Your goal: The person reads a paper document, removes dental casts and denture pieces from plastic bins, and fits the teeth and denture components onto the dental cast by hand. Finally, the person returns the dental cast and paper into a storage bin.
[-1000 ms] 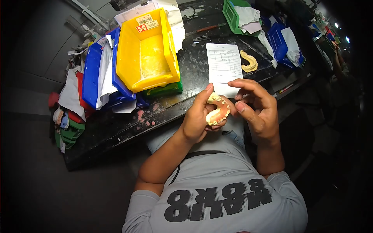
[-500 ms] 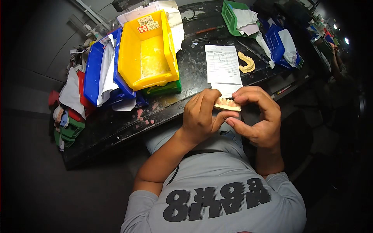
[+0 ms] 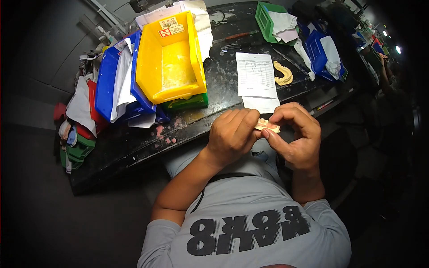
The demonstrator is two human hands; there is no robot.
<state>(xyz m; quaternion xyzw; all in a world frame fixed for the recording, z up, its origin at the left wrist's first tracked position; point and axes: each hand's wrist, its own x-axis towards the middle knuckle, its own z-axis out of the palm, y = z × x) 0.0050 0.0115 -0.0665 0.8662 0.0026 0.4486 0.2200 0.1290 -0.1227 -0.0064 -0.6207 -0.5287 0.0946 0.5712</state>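
Note:
Between my two hands, just off the table's front edge, is a dental cast (image 3: 268,126) with cream teeth, a pink gum area and a yellowish base. My left hand (image 3: 234,131) is closed on its left end, fingers curled over it and hiding that part. Thumb and fingertips of my right hand (image 3: 297,134) pinch the right end. Beyond the hands a written paper slip (image 3: 256,76) lies on the black table. A second, horseshoe-shaped dental cast (image 3: 283,73) in yellow rests right beside the slip.
At left on the table (image 3: 147,149), a yellow bin (image 3: 176,62) sits on a green one, beside a blue bin (image 3: 107,85) holding papers. Farther back right stand a green bin (image 3: 264,22) and another blue bin (image 3: 318,56). A red-handled tool (image 3: 237,35) lies at the back.
The cast in my hands has tipped and shifted slightly right, showing more of its pink area. My left fingers now cover more of it, and my right thumb has come up against it.

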